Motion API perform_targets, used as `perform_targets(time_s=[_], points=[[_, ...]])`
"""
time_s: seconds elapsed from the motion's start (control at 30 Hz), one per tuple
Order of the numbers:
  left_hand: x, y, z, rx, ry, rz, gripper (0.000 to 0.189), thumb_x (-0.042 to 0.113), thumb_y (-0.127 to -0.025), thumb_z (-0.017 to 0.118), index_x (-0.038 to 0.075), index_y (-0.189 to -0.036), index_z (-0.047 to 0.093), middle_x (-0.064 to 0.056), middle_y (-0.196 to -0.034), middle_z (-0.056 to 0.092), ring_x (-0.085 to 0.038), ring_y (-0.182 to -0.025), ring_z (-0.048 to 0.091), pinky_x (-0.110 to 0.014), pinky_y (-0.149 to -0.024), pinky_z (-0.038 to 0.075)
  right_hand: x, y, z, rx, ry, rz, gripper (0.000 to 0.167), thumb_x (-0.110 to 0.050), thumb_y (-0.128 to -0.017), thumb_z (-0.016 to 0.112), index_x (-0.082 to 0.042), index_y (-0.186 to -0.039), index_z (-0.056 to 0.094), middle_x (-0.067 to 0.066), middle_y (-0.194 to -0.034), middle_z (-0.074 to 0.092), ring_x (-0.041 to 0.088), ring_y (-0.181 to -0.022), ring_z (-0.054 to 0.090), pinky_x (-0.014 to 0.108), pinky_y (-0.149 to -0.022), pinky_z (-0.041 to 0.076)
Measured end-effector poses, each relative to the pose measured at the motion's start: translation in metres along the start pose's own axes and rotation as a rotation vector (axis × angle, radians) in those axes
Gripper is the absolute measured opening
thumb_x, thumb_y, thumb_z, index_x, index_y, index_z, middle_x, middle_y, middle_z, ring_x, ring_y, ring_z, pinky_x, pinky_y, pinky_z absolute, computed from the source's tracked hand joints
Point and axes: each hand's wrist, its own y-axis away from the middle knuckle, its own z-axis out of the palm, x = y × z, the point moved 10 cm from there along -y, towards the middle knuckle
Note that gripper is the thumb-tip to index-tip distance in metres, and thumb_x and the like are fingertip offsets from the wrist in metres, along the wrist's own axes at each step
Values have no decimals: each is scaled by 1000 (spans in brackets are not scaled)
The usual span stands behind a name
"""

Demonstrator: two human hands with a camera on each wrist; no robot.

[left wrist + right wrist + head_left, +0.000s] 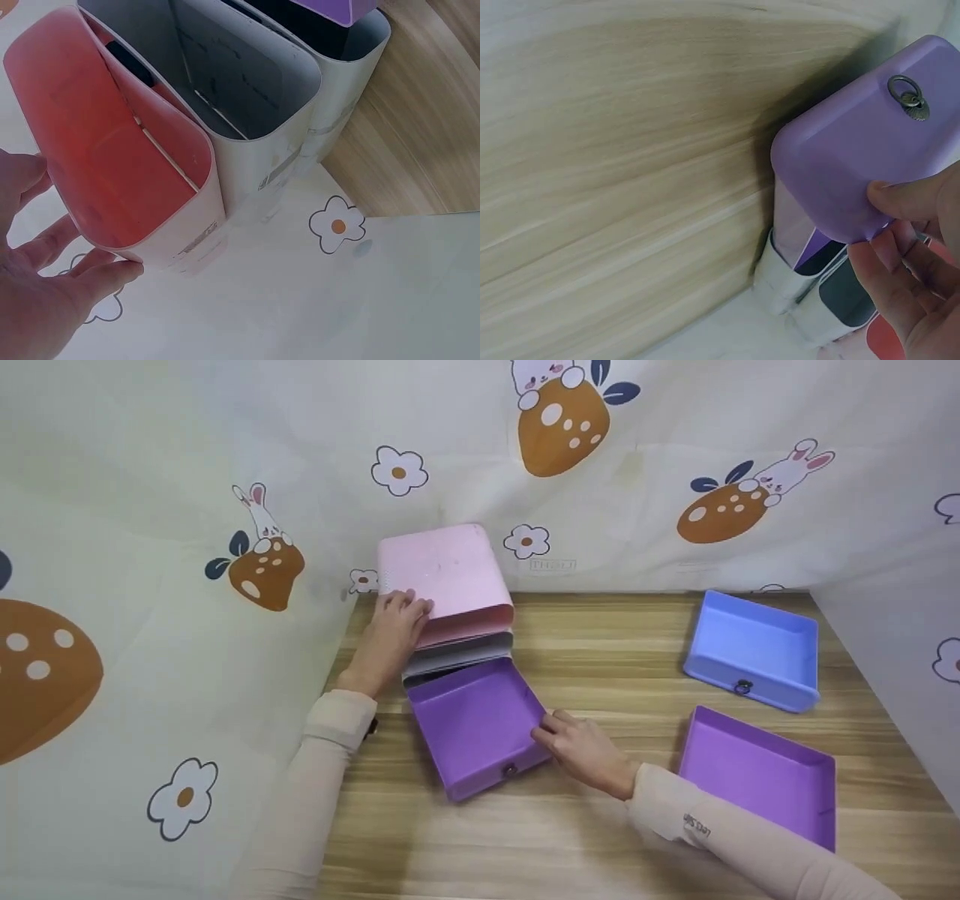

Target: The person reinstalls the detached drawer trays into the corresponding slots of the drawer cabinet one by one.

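A stacked drawer case has a pink shell (pixel 442 570) on top and grey shells (pixel 465 654) below, their fronts open. A purple drawer (pixel 480 720) sits partly inside the lowest shell, its front sticking out toward me. My right hand (pixel 589 750) pinches that drawer's front right corner, thumb on the front face and fingers behind, as the right wrist view shows. The drawer front carries a dark ring pull (pixel 909 97). My left hand (pixel 390 637) rests against the pink shell's front left edge, fingers extended along its outside. In the left wrist view, the pink shell and the middle shell look hollow.
At the right, a blue drawer (pixel 754 649) with a ring pull lies on the wooden table (pixel 600 660). In front of it lies another purple drawer (pixel 757 780), partly behind my right sleeve. Printed cloth walls (pixel 637 547) enclose the table at the back and sides.
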Motion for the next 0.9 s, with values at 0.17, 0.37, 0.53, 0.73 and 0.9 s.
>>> perform_targets(time_s=[0.17, 0.37, 0.53, 0.73, 0.9], points=[[0, 0, 0, 5, 0, 5, 27, 24, -105, 47, 11, -123, 62, -20, -132, 58, -41, -127, 48, -53, -109, 50, -3, -4, 2, -3, -4, 17, 28, -1, -71, 77, -13, -93, 65, 0, -85, 65, 16, -74, 62, 25, -51, 54], [1, -1, 0, 18, -14, 30, 25, 22, -105, 48, 9, -121, 62, -21, -129, 59, -40, -125, 50, -52, -111, 47, -6, -14, 3, 6, -23, 43, 25, 1, -71, 74, -13, -90, 65, 1, -82, 64, 16, -73, 60, 24, -48, 52], [2, 1, -2, 49, -15, 36, 24, 21, -104, 49, 9, -120, 64, -20, -127, 61, -41, -123, 51, -52, -111, 47, -6, -22, 7, -18, -58, 72, 26, 3, -72, 70, -13, -91, 65, 2, -83, 64, 17, -74, 60, 26, -49, 52], [7, 1, -5, 84, -25, 55, 22, 19, -103, 51, 8, -117, 64, -20, -122, 61, -42, -119, 52, -53, -106, 50, -6, -30, 14, -46, -73, 95, 35, 6, -66, 70, -14, -94, 64, 2, -86, 64, 18, -76, 61, 28, -49, 51], [3, 1, -3, 56, -13, 28, 24, 20, -103, 51, 9, -120, 63, -20, -127, 60, -42, -123, 51, -53, -110, 48, -4, -37, 23, -73, -36, 92, 36, 0, -72, 74, -14, -104, 65, 5, -96, 66, 22, -84, 65, 30, -49, 55]])
